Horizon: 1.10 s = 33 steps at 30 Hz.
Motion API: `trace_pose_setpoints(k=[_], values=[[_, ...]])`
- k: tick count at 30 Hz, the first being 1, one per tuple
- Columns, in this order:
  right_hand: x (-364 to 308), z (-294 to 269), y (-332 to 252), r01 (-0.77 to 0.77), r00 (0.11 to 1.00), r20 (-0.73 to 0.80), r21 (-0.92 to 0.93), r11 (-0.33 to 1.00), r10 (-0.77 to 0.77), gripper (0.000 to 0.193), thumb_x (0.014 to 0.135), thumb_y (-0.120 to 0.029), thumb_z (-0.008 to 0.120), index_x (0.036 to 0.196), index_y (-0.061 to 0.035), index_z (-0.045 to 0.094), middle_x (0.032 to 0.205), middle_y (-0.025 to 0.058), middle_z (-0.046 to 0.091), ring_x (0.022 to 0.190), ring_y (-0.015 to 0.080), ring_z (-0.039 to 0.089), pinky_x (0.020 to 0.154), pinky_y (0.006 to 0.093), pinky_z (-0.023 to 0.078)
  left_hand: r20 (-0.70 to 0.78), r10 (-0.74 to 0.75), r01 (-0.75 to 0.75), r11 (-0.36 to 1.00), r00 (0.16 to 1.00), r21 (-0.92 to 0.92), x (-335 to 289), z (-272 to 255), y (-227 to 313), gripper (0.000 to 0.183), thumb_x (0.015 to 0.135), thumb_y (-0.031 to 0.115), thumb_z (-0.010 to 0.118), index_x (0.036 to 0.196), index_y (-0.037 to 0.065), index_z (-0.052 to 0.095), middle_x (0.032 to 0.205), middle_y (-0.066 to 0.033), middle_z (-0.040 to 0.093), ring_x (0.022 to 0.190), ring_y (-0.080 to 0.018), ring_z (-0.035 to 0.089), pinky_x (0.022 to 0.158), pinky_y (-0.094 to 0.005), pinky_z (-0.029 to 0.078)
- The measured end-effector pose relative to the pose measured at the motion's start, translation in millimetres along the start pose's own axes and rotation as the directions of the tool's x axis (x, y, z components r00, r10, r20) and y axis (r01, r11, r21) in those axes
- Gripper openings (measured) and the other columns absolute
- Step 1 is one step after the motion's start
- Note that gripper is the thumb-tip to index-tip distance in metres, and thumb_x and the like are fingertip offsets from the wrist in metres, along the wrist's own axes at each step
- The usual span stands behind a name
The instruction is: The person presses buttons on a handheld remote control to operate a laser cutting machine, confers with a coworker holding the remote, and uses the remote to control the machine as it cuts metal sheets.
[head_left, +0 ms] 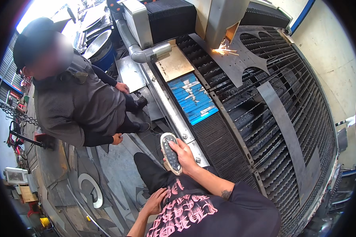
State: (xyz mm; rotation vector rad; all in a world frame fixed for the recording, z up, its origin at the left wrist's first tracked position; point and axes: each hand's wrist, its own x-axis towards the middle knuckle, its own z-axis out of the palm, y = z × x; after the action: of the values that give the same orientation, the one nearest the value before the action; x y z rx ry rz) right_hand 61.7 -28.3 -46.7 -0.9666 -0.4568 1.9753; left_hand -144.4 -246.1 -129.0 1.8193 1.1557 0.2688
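My right hand [184,155] is closed around a remote control [170,155] with a pale casing and rows of dark round buttons. Its thumb lies on the button face. The remote is tilted upright in front of my lap, beside the metal rail of a cutting machine. My left hand [154,202] rests against my dark clothing at the waist, fingers stretched out and holding nothing. Ahead and to the right, the machine's cutting head [221,27] throws bright sparks [225,50] onto a sheet metal plate [241,59] on the slatted bed.
A co-worker [75,94] in a dark cap and grey top stands close on my left. A long metal strip [283,122] lies across the slats. Blue-and-white panels [192,98] and black bellows [221,138] line the bed's near side. Metal offcuts [93,189] litter the floor at left.
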Motion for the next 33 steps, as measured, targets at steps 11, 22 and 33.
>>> trace_pose_setpoints(k=[11, 22, 33], values=[[3, 2, 1, 0.014, 1.000, -0.022, -0.025, 1.000, -0.014, 0.022, 0.099, -0.022, 0.056, 0.113, -0.0040, 0.054, 0.090, 0.0107, 0.068, 0.068, 0.0156, 0.067, 0.061, 0.0301, 0.059, -0.022, -0.027, 0.026, 0.999, 0.999, -0.039, -5, 10, -3, 0.076, 0.077, 0.021, 0.067, 0.145, 0.007, 0.039, 0.149, -0.0161, 0.039, 0.138, -0.0352, 0.039, 0.113, -0.0429, 0.031], [0, 8, 6, -0.070, 0.997, 0.026, -0.034, 0.997, 0.071, 0.023, 0.100, -0.025, 0.056, 0.113, -0.0055, 0.056, 0.091, 0.0104, 0.069, 0.070, 0.0156, 0.068, 0.063, 0.0295, 0.058, -0.055, -0.017, 0.015, 0.999, 0.998, -0.034, -9, 16, 3, 0.082, 0.073, 0.024, 0.071, 0.145, 0.006, 0.038, 0.149, -0.0166, 0.039, 0.137, -0.0360, 0.038, 0.113, -0.0432, 0.031], [2, 4, 12, -0.077, 0.996, 0.028, -0.074, 0.994, 0.079, 0.025, 0.100, -0.027, 0.056, 0.114, -0.0066, 0.057, 0.090, 0.0104, 0.069, 0.069, 0.0165, 0.068, 0.062, 0.0291, 0.058, -0.035, -0.013, 0.011, 0.999, 0.999, -0.033, -11, 21, -3, 0.081, 0.072, 0.016, 0.069, 0.146, 0.006, 0.038, 0.149, -0.0169, 0.038, 0.138, -0.0367, 0.038, 0.113, -0.0439, 0.031]])
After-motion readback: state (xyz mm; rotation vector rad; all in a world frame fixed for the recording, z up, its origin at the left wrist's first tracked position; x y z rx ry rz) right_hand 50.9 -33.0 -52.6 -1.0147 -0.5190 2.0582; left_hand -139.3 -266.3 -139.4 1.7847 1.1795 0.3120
